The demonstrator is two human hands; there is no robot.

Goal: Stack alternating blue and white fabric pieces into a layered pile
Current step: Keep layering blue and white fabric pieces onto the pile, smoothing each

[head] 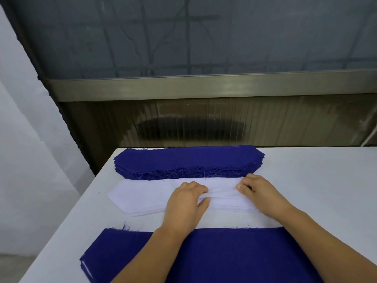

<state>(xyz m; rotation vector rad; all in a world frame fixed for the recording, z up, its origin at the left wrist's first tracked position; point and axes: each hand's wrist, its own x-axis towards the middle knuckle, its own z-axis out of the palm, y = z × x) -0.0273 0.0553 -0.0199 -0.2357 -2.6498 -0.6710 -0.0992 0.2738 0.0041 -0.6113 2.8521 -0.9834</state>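
Both hands, left hand (184,203) and right hand (260,193), pinch the white pile's (142,197) top sheet, fingers curled; blue stacks at 12 (183,160) and 6 (234,256).

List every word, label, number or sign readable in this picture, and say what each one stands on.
None: no readable text anywhere in the head view.
Far blue fabric stack: plain, no label.
White fabric stack, held by the left hand and right hand: plain.
Near layered pile, blue on top: no print.
Table and dark window panel behind: no signs or numbers.
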